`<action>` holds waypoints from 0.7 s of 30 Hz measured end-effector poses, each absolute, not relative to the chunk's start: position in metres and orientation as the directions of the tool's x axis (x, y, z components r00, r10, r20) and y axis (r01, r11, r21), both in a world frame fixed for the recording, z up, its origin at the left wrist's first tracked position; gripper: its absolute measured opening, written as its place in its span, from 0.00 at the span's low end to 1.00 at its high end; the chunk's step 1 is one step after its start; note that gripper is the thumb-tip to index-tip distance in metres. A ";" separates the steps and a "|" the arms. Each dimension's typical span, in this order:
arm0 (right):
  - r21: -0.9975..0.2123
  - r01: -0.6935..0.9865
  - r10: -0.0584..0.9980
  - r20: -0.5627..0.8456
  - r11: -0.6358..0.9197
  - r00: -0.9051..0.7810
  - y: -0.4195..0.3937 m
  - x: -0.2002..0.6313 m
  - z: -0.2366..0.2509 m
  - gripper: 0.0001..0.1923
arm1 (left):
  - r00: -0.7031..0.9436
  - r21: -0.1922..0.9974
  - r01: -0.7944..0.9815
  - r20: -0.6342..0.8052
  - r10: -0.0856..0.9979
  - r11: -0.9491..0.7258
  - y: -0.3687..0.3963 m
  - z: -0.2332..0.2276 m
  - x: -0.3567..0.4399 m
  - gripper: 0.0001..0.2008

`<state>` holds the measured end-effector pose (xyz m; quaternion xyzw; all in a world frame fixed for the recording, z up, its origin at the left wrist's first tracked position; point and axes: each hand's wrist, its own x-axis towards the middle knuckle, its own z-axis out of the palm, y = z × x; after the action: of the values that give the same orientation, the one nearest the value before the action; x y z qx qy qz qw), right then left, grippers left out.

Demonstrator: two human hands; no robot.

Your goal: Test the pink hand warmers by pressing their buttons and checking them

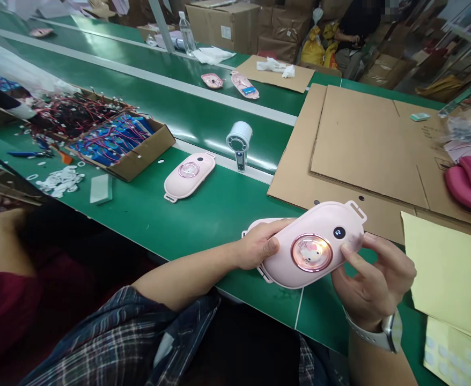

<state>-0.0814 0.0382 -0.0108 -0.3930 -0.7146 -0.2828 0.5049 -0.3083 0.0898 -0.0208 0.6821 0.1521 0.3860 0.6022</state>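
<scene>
A pink device slants, left hand clasping its left end, right hand pinching the right, beside the display.

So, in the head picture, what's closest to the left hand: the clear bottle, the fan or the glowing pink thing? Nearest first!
1. Glowing pink thing: held in the left hand.
2. Fan: ahead, on the green bench.
3. Clear bottle: farthest, across the bench, leftward.

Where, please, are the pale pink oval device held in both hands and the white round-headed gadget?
Pale pink oval device (pixel 311 252): head view, on its lit round window.
White round-headed gadget (pixel 238 140): head view, on its round head.
</scene>
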 end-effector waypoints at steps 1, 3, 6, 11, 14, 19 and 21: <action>0.004 0.848 0.282 0.942 0.529 -0.181 0.038 -0.082 -0.011 0.13 | 0.653 0.938 -0.258 0.346 0.673 -0.231 0.090 -0.021 -0.308 0.46; -0.005 0.846 0.292 0.940 0.532 -0.178 0.038 -0.083 -0.010 0.12 | 0.650 0.936 -0.261 0.352 0.673 -0.238 0.090 -0.021 -0.308 0.46; -0.026 0.838 0.314 0.933 0.545 -0.175 0.037 -0.084 -0.010 0.12 | 0.650 0.934 -0.269 0.356 0.671 -0.235 0.090 -0.022 -0.308 0.45; -0.051 0.834 0.354 0.918 0.549 -0.177 0.035 -0.083 -0.011 0.14 | 0.642 0.935 -0.274 0.351 0.681 -0.224 0.091 -0.024 -0.308 0.45; -0.075 0.826 0.387 0.905 0.559 -0.180 0.034 -0.082 -0.012 0.18 | 0.647 0.942 -0.266 0.332 0.686 -0.206 0.092 -0.024 -0.308 0.44; -0.127 0.805 0.443 0.878 0.579 -0.181 0.033 -0.081 -0.015 0.23 | 0.657 0.963 -0.227 0.262 0.707 -0.146 0.092 -0.026 -0.309 0.43; -0.183 0.788 0.477 0.865 0.588 -0.155 0.033 -0.081 -0.017 0.25 | 0.657 0.969 -0.217 0.231 0.718 -0.113 0.091 -0.027 -0.308 0.42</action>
<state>-0.0812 0.0332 -0.0173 -0.4256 -0.7433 -0.1581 0.4914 -0.3084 0.0914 -0.0265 0.6497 0.1926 0.3669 0.6373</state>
